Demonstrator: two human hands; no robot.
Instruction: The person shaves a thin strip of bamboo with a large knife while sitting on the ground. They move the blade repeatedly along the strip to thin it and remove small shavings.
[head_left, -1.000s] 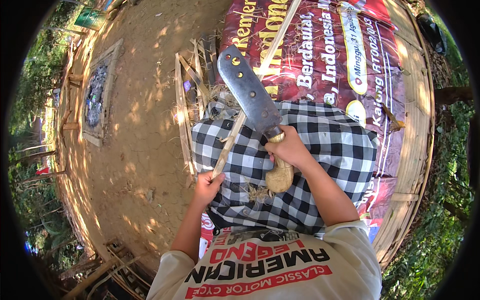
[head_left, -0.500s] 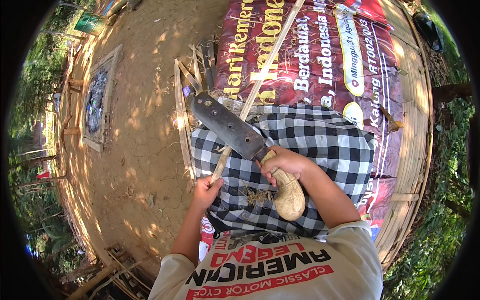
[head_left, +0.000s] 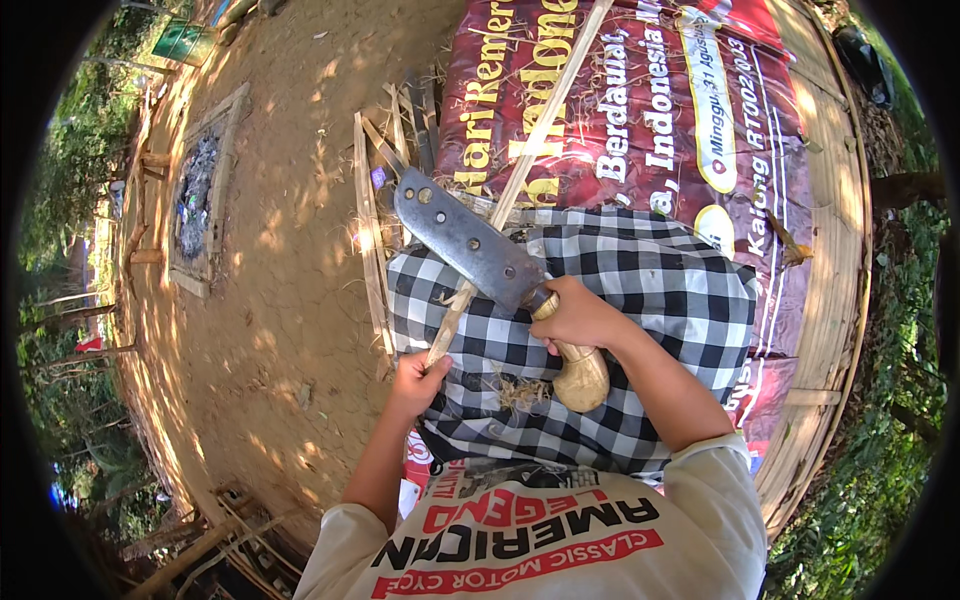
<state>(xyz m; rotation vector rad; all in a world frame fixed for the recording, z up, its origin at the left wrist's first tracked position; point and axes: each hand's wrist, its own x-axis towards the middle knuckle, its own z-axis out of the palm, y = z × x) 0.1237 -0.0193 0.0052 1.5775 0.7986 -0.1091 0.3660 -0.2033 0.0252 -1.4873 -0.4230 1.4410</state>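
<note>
Head view: the left hand (head_left: 418, 384), fingers curled tight, grips the near end of a wooden strip (head_left: 524, 168) slanting away rightward beneath the cleaver (head_left: 462, 236); the right hand's (head_left: 577, 318) fingers wrap its handle (head_left: 581, 382).

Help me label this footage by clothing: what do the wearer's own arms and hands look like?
The left hand and right hand are ungloved, with no watch or bracelet to be seen. The forearms are uncovered, below short off-white sleeves. These belong to a matching shirt with black and red lettering and a red band.
</note>
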